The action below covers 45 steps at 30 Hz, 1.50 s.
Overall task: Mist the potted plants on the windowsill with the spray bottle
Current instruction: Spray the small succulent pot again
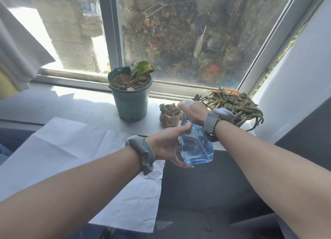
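A clear blue spray bottle [196,145] with water in it hangs in front of the windowsill [75,104]. My right hand [194,111] is closed over its white spray head, which is mostly hidden. My left hand [168,145] cups the bottle's body from the left, thumb on its shoulder. Just behind the bottle stands a small beige pot with a succulent [170,114]. A green plastic pot [131,99] with soil and one curled leaf stands to the left. An orange pot with trailing stringy stems [236,106] sits at the right.
A sheet of white paper [75,153] lies over the sill's front edge and a dark surface below. A white curtain [19,54] hangs at the left. The window pane [188,38] is close behind the pots. A white wall [295,74] closes the right side.
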Available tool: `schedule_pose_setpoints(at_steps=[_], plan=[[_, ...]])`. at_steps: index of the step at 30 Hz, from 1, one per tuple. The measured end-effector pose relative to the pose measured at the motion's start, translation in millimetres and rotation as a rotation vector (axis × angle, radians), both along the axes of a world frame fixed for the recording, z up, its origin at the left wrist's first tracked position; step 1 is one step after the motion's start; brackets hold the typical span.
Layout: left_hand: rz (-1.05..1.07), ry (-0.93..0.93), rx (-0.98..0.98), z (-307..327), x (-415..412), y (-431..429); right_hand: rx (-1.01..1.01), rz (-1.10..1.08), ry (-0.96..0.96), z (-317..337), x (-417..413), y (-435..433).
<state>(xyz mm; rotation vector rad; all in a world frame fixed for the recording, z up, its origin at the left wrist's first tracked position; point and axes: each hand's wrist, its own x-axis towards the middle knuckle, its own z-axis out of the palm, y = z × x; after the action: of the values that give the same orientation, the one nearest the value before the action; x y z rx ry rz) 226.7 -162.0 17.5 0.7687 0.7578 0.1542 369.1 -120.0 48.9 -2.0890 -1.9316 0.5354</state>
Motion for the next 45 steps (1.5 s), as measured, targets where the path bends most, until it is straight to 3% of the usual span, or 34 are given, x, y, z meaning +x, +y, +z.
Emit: schedule_pose_setpoints(at_steps=[13,31,45], plan=[[-0.026,0.057,0.077,2,-7,8,-0.043,-0.173,0.064,4,-5,1],[-0.075,0.063,0.029,-3,-13,2,-0.030,-0.191,0.064,-7,-10,-6],[0.012,0.112,0.078,-2,-20,1,-0.018,-0.132,0.126,-3,-23,-6]])
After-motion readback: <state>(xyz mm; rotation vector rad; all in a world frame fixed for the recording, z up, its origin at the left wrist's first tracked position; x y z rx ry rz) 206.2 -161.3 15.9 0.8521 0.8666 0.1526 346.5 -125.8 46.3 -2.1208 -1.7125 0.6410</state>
